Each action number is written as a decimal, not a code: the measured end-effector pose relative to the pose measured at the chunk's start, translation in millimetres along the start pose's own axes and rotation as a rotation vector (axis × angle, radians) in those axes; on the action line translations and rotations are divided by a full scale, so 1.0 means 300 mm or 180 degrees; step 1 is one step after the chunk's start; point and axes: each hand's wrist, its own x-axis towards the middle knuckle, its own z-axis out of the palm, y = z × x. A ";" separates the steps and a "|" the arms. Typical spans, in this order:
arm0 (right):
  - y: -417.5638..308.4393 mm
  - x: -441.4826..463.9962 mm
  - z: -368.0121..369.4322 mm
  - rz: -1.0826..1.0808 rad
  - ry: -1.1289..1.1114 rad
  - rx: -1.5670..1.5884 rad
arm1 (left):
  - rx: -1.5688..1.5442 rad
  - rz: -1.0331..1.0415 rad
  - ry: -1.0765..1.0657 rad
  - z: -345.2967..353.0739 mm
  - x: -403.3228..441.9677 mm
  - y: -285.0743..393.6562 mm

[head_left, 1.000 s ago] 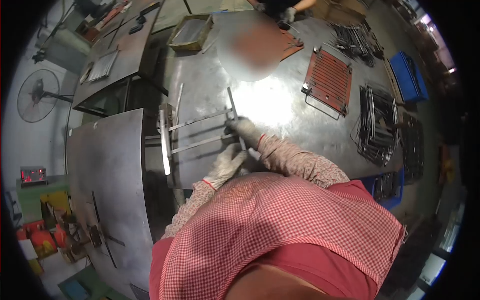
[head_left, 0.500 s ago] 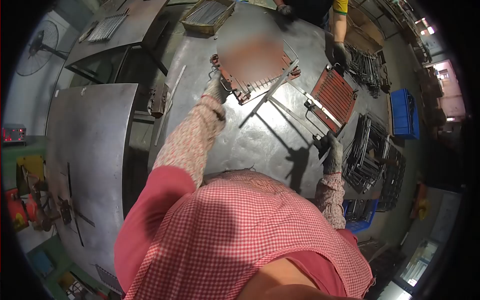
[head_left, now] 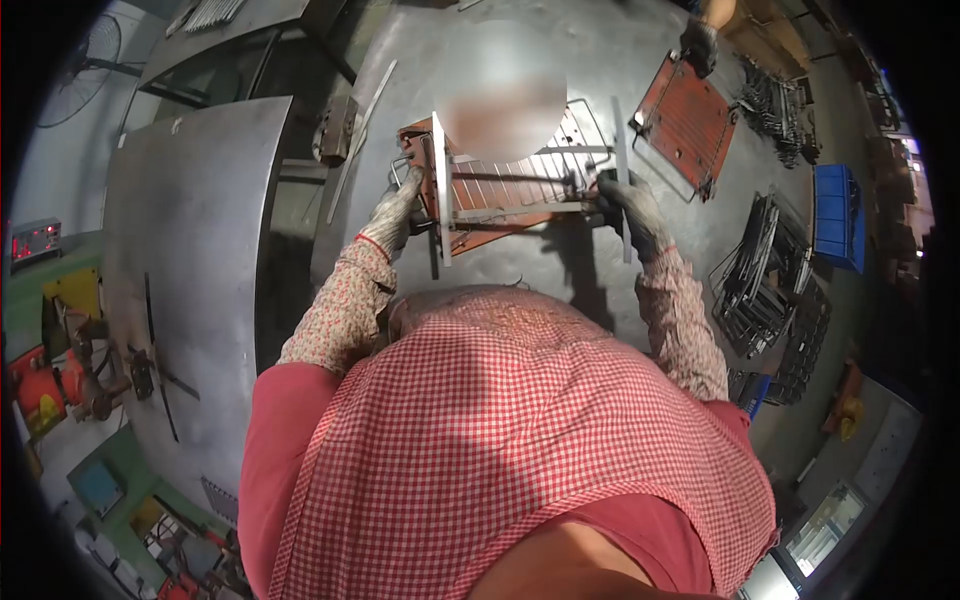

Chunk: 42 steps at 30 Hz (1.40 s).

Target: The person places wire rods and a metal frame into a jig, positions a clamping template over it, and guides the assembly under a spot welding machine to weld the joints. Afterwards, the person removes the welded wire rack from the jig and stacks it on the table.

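A red-brown jig plate (head_left: 480, 236) with a row of thin metal rods (head_left: 500, 185) lies tilted in front of me, partly behind a blurred patch. Above it stands a metal frame (head_left: 442, 200) of flat bars joined by crosspieces. My left hand (head_left: 398, 208), in a pale glove, is closed at the plate's left edge; its fingertips are partly hidden. At the frame's right end, my gloved right hand (head_left: 632, 212) is wrapped round the upright flat bar and crosspiece.
A co-worker's gloved hand (head_left: 698, 46) touches a second red-brown plate (head_left: 686, 122). Bent black wire parts (head_left: 765, 275) lie piled at the table's right side, near a blue crate (head_left: 838, 215). A metal block (head_left: 337, 128) and a long strip (head_left: 362, 140) are at the left.
The metal frame has been swung round from the right to stand over the rods, with my right hand on it. The second plate has moved farther away, the co-worker's hand at it.
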 end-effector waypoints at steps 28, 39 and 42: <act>0.192 0.149 0.105 -0.1286 0.0758 -0.3541 | 0.2290 0.0142 0.1779 0.026 -0.270 -0.037; -0.075 -0.022 0.316 -0.0465 -0.0500 -0.2015 | 0.0846 0.0495 0.2390 -0.008 -0.814 -0.106; -0.084 -0.070 0.473 -0.1020 -0.0935 -0.1951 | 0.0650 0.0871 0.2775 -0.091 -0.986 -0.101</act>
